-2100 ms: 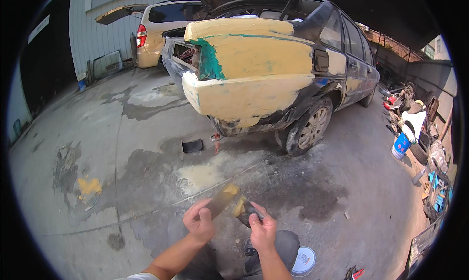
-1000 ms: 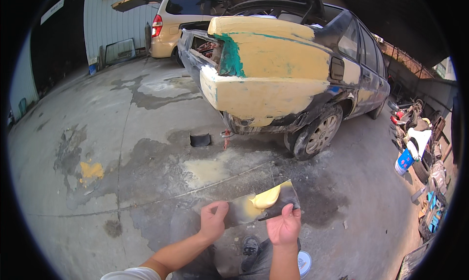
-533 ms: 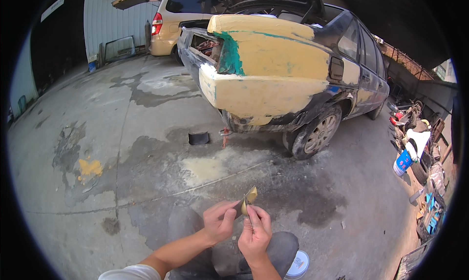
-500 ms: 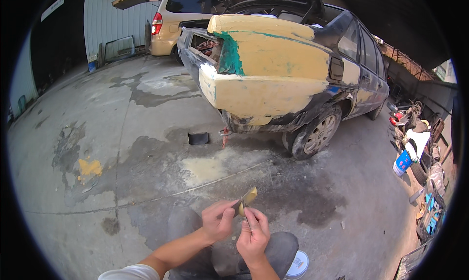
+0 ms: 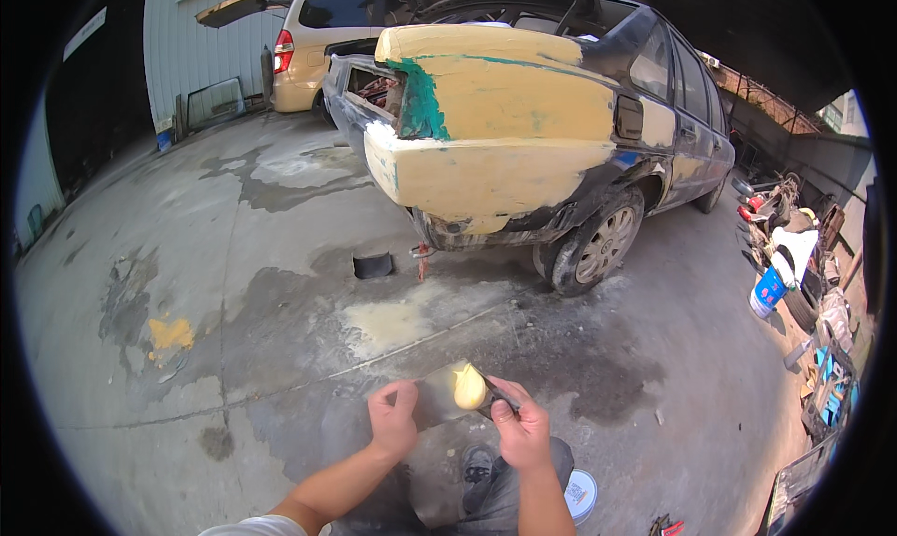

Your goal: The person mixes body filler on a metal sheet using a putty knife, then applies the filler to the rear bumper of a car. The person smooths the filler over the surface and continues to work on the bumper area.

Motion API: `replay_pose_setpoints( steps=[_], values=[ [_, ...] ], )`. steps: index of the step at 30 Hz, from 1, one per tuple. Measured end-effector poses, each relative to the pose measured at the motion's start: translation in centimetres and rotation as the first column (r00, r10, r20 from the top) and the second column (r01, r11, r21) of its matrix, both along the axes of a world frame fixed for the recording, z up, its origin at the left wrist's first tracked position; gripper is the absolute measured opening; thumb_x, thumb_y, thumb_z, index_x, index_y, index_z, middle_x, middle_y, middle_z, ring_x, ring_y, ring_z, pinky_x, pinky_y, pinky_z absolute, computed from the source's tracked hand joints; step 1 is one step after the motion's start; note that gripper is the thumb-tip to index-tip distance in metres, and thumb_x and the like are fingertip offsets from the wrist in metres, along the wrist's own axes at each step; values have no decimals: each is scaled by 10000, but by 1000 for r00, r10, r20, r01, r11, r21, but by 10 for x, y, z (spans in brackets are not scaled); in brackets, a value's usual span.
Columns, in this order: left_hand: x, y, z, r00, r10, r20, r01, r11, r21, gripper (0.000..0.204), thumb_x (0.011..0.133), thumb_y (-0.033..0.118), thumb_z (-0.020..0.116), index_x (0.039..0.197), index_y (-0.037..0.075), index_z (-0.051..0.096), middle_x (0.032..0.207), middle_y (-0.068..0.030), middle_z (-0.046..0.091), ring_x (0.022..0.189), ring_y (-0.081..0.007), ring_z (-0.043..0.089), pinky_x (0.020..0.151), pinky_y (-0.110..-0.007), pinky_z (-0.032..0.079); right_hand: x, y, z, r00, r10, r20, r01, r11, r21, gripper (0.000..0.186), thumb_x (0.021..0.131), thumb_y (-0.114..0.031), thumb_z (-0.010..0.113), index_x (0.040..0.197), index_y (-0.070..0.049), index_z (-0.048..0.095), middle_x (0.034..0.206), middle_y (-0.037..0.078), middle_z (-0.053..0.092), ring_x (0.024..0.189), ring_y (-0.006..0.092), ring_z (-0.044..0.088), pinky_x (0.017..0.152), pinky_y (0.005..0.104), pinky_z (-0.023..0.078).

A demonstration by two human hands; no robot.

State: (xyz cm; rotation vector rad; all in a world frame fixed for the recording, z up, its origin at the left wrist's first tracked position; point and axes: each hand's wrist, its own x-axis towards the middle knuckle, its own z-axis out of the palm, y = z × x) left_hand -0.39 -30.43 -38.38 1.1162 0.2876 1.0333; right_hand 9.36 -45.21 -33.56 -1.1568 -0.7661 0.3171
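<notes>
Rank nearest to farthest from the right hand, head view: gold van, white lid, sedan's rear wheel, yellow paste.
1. Yellow paste: left of the right hand.
2. White lid: low, to the right.
3. Sedan's rear wheel: ahead, slightly right.
4. Gold van: far back, left.

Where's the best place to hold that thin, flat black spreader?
Probably pinch the thin, flat black spreader by its right end, coming from the near right, as the bare right hand does: the smooth yellow putty lump sits by its left end.

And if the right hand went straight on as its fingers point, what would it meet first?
Probably the smooth pale-yellow paste lump, up-left of the right hand; exact depth is unclear.
</notes>
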Motion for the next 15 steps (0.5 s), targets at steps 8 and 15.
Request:
replay_pose_setpoints(
  steps=[8,15],
  values=[
    [6,-16,15,973,206,-104,-142,888,437,295,930,212,554,984,-61,651,891,-134,669,771,-175,617,719,-273,472,-26,13,-4,762,-431,483,498,867,-13,279,825,12,610,1094,-48,651,1022,130,602,884,253,593,760,311,481],
    [3,-4,25,950,298,93,-294,753,588,301,935,204,530,988,-71,639,853,-164,653,755,-224,628,675,-293,484,-49,21,-25,890,-200,410,248,966,-68,256,833,11,611,1081,-35,652,1056,122,608,906,239,597,780,321,484]
  ],
)
